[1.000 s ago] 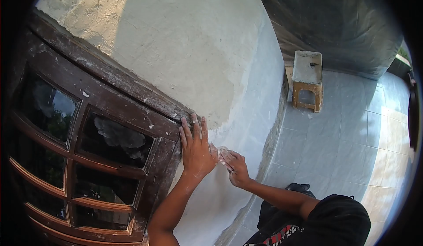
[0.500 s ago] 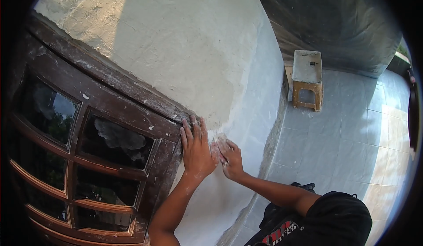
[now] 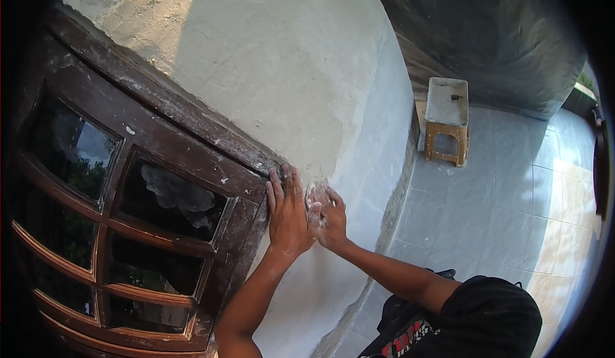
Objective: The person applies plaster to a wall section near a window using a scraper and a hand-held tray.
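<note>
My left hand (image 3: 289,220) lies against the wall (image 3: 269,82) right beside the dark wooden frame (image 3: 192,116), its fingers stretched out and dusted white. Close to its thumb, my right hand (image 3: 332,223) is bent against the plaster, fingers curled. Around those fingers is a whitish, putty-smeared patch, and whatever they grip there is too small and covered to make out. Fresh white coating spreads over the wall below and right of both hands, while the area above is rougher and beige.
A paned wooden window or door (image 3: 160,249) with dark glass fills the left. To the right, a brown plastic stool (image 3: 446,130) carries a smeared tray (image 3: 446,101) on the grey tiled floor (image 3: 474,210). Dark plastic sheeting (image 3: 487,37) hangs behind it.
My right hand has slid a little up and left along the wall, close against my left thumb. The left hand stays by the frame, and the view has shifted slightly.
</note>
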Demonstrator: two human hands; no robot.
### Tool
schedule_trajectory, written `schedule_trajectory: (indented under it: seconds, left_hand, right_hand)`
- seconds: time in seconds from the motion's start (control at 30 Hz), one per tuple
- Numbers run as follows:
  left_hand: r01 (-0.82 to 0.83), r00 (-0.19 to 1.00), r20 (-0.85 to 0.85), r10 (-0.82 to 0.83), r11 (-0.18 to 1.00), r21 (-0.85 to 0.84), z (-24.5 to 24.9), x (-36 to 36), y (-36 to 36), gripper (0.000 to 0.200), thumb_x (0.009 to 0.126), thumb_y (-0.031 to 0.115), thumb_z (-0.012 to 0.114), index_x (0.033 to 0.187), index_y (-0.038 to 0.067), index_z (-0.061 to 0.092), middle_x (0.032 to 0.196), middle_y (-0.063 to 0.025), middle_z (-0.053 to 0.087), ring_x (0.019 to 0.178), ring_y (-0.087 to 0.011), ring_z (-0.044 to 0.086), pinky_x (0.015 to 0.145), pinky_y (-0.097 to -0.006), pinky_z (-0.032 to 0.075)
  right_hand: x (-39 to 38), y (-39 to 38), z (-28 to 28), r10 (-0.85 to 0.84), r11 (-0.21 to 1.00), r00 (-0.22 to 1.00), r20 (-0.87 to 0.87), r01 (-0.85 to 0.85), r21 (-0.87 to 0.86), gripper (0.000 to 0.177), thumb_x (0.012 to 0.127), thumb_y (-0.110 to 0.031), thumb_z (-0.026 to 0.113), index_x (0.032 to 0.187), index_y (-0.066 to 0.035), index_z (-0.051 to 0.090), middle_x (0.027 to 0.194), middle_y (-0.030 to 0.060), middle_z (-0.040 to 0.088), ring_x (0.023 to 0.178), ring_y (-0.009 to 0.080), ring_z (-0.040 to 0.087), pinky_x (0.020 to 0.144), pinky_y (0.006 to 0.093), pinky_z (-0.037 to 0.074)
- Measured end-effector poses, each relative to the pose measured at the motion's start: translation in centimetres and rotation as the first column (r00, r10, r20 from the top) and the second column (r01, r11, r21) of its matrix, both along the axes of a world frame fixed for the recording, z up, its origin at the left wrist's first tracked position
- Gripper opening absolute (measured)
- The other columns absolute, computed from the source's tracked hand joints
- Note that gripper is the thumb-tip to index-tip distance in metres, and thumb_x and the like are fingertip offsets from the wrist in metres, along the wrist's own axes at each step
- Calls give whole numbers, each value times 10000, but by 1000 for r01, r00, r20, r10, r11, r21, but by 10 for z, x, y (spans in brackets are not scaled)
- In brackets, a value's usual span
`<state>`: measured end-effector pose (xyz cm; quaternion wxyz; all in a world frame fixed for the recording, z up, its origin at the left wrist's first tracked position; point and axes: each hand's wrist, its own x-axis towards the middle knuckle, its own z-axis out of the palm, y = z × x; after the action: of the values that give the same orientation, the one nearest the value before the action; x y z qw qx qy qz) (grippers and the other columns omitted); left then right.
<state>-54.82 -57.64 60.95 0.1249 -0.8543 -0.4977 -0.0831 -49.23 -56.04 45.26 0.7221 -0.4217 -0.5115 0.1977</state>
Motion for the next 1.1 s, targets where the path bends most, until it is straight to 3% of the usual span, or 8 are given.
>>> schedule_trajectory:
  seconds: [0.2, 0.33, 0.5, 0.77, 0.83, 0.93, 1.0, 1.1]
  left_hand:
    - [-2, 1000, -9, 2, 1000, -18, 1, -1, 0, 795, 1002, 321, 449, 1529, -152, 89, 1565, -372, 216, 1480, -571, 46, 1203, -635, 52]
    - [11, 1000, 20, -11, 1000, -6, -2, 0, 0, 809, 1008, 324, 441, 1532, -149, 46, 1558, -382, 213, 1482, -567, 44, 1202, -636, 54]
    - [26, 998, 62, -27, 1000, 14, -3, -2, 1, 820, 1013, 333, 427, 1532, -147, 10, 1543, -400, 214, 1483, -561, 61, 1200, -639, 63]
    - [23, 997, 71, -22, 1000, -10, -1, -3, -2, 859, 982, 287, 505, 1533, -145, 8, 1528, -433, 197, 1477, -569, 66, 1198, -641, 68]
    - [25, 997, 68, -25, 1000, -7, 0, -1, -2, 865, 978, 279, 518, 1533, -144, 7, 1524, -436, 197, 1476, -570, 67, 1201, -636, 68]
    - [-15, 998, 57, 15, 1000, -1, -1, 3, -1, 873, 971, 267, 530, 1534, -141, 1, 1525, -432, 202, 1475, -570, 71, 1208, -621, 67]
    - [-2, 999, 48, 2, 1000, 8, -1, 2, -1, 884, 965, 256, 546, 1534, -138, -4, 1533, -418, 209, 1477, -565, 78, 1212, -610, 66]
    - [9, 998, 60, -10, 1000, 10, -1, 1, 0, 889, 960, 246, 556, 1534, -139, -5, 1537, -413, 209, 1479, -562, 77, 1211, -614, 68]
  right_hand:
    - [26, -74, -62, 338, 940, 920, 198, -342, -15, 520, 816, 21, 730, 1319, -80, 649, 1307, 91, 671, 1227, 325, 577, 1037, 420, 401]
    - [60, -12, 3, 63, 998, 990, 123, -64, 1, 554, 847, 147, 610, 1353, -75, 630, 1356, 83, 644, 1215, 308, 577, 1008, 334, 472]
    - [34, 31, 31, -66, 998, 992, 112, 64, 18, 468, 891, 16, 623, 1351, -66, 629, 1329, 121, 654, 1294, 367, 530, 1077, 415, 403]
    - [21, -94, -49, 403, 915, 900, 164, -403, -34, 521, 791, 71, 728, 1287, -73, 663, 1270, 100, 687, 1208, 342, 598, 997, 421, 431]
    - [38, -66, -32, 305, 951, 950, 65, -308, 40, 561, 807, 103, 700, 1331, -85, 640, 1287, 93, 680, 1204, 302, 587, 1013, 389, 437]
    - [62, 27, -1, 172, 985, 963, -209, -166, 49, 393, 1045, -166, 529, 1408, -19, 500, 1252, 62, 656, 1034, 47, 567, 705, 185, 440]
    - [97, 82, 35, -282, 957, 954, 103, 272, 98, 466, 927, 23, 564, 1384, -67, 579, 1285, 82, 654, 1041, 209, 596, 836, 272, 489]
    - [91, 115, 37, -124, 992, 992, -4, 124, -27, 601, 812, 136, 572, 1380, -62, 593, 1356, 112, 626, 1164, 313, 563, 978, 346, 477]
